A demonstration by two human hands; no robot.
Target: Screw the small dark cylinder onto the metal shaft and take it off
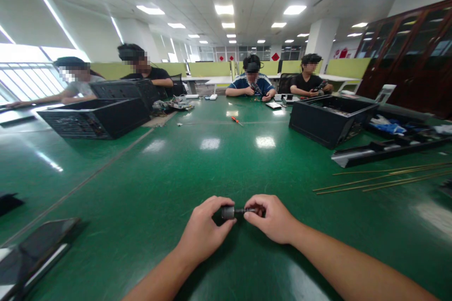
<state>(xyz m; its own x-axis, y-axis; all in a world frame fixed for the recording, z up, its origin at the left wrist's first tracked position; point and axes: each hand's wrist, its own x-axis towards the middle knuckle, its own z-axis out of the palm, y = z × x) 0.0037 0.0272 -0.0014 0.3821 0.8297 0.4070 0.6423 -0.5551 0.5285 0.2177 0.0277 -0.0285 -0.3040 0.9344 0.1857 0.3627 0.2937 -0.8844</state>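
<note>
Low in the middle of the head view, my left hand [206, 225] pinches a short dark metal cylinder [228, 212] between thumb and fingers. A thin dark shaft [240, 211] lines up with the cylinder's right end and looks joined to it, lying roughly level. Closed on the shaft's other end is my right hand [270, 218], its thumb and fingers pressed together. The curled fingers hide part of that end, so I cannot tell its exact shape. Both hands are close together, just over the green tabletop [169, 183].
Black computer cases stand at left [120, 120] and right [328, 124]. An orange-handled screwdriver [236, 120] lies farther off. Long thin rods [370, 179] and a metal rail [381, 148] are at right. A dark flat panel [42, 249] lies near left. Several people sit around the table.
</note>
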